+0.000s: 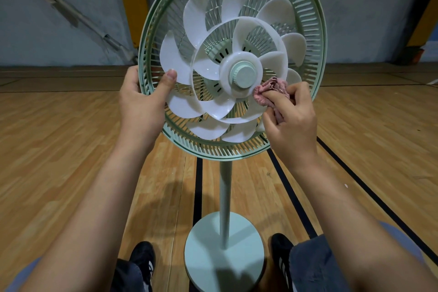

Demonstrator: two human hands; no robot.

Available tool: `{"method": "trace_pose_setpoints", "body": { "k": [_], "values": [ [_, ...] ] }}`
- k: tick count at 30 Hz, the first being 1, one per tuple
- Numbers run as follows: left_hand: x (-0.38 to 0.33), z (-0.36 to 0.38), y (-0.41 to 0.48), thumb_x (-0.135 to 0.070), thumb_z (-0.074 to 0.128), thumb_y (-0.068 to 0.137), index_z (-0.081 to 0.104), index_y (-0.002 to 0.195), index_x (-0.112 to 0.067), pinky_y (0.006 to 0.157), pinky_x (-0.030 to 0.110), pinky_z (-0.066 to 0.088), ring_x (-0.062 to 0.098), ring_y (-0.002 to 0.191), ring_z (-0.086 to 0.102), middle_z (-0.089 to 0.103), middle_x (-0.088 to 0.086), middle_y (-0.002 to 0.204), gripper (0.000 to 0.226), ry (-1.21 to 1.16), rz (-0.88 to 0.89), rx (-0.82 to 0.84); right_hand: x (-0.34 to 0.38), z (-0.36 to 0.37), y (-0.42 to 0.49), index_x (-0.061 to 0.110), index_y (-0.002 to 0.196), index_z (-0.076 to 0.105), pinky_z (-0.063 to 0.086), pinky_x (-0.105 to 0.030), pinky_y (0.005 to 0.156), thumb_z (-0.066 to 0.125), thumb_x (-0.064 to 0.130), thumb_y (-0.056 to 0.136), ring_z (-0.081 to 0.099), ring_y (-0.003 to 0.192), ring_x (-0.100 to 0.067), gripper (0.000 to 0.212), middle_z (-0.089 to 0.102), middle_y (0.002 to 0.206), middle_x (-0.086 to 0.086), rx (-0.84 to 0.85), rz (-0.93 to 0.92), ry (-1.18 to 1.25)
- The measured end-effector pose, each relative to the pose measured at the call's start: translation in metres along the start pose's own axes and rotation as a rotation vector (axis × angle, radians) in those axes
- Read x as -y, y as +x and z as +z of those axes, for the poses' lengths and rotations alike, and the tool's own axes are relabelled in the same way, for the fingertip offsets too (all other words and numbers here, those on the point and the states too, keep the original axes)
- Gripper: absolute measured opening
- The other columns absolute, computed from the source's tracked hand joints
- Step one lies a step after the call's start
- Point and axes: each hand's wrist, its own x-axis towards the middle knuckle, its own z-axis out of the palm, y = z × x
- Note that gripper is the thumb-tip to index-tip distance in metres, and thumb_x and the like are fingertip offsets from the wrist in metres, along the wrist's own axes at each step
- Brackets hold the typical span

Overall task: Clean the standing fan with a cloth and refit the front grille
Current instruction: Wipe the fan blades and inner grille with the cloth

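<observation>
One wooden floor (71,149) with dark painted lines fills the view, meeting a grey wall (47,7) at 12 o'clock.

One standing fan (232,73), pale green, stands upright at centre. Its long axis runs vertically: round base (213,256) at 6 o'clock, slim pole (224,197) rising to the head at 12 o'clock. The head faces the person and tilts slightly upward. Its front grille is off; the blades are exposed.

One rear grille (305,31), green, ribbed, rings the blades.

One set of white blades (196,14), translucent, curved, in two tiers around a green hub cap (245,74).

Two bare forearms reach in from 7 and 5 o'clock.

One left hand (139,102), at 9 o'clock of the fan head, grips the grille rim, fingers behind it, thumb lying forward and touching a blade edge.

One right hand (292,116), at 4 o'clock of the hub, pinches a bunched pink cloth (267,89), fingers curled round it; the cloth presses against the white blade hub just beside the cap.

Two dark shoes (143,258) with white stripes, one each side of the base.
</observation>
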Motion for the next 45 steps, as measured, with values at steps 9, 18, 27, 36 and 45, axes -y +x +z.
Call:
{"method": "trace_pose_setpoints", "body": {
  "k": [9,18,27,36,45],
  "values": [
    [0.001,0.002,-0.001,-0.045,0.08,0.092,0.067,0.103,-0.038,0.093,0.052,0.063,0.023,0.103,0.075,0.078,-0.005,0.107,0.018,0.016,0.011,-0.02,0.004,0.005,-0.004,0.013,0.117,0.076,0.049,-0.041,0.062,0.066,0.004,0.093,0.049,0.089,-0.025,0.028,0.048,0.102,-0.008,0.185,0.055,-0.082],
    [-0.002,0.007,-0.008,-0.042,0.079,0.095,0.064,0.1,-0.036,0.091,0.054,0.062,0.021,0.095,0.073,0.073,-0.013,0.095,0.018,0.029,0.012,-0.03,0.028,0.007,-0.008,0.023,0.111,0.072,0.047,-0.04,0.086,0.057,0.023,0.099,0.05,0.1,-0.023,0.019,0.043,0.104,0.005,0.374,0.157,-0.018],
    [-0.001,0.008,-0.012,-0.042,0.077,0.097,0.061,0.099,-0.035,0.09,0.052,0.06,0.011,0.087,0.066,0.067,-0.016,0.089,0.017,0.045,0.025,-0.058,0.05,0.018,-0.01,0.036,0.121,0.071,0.042,-0.008,0.072,0.053,0.034,0.107,0.051,0.101,0.007,0.023,0.044,0.106,0.015,0.52,0.399,0.317],
    [0.0,0.009,-0.012,-0.038,0.078,0.097,0.064,0.103,-0.036,0.092,0.053,0.061,0.026,0.101,0.072,0.073,-0.009,0.1,0.016,0.046,0.041,-0.054,0.044,0.006,-0.005,0.033,0.127,0.072,0.043,-0.035,0.079,0.054,0.023,0.102,0.046,0.092,-0.016,0.032,0.037,0.093,0.01,0.526,0.208,0.071],
    [0.003,0.01,-0.008,-0.04,0.08,0.093,0.065,0.103,-0.034,0.095,0.061,0.059,0.038,0.107,0.071,0.075,0.009,0.112,0.019,-0.001,0.017,-0.054,0.026,-0.002,0.001,0.025,0.118,0.077,0.048,-0.044,0.082,0.054,0.027,0.097,0.045,0.099,-0.024,0.03,0.042,0.098,0.001,0.396,0.156,-0.095]
  ]
}}
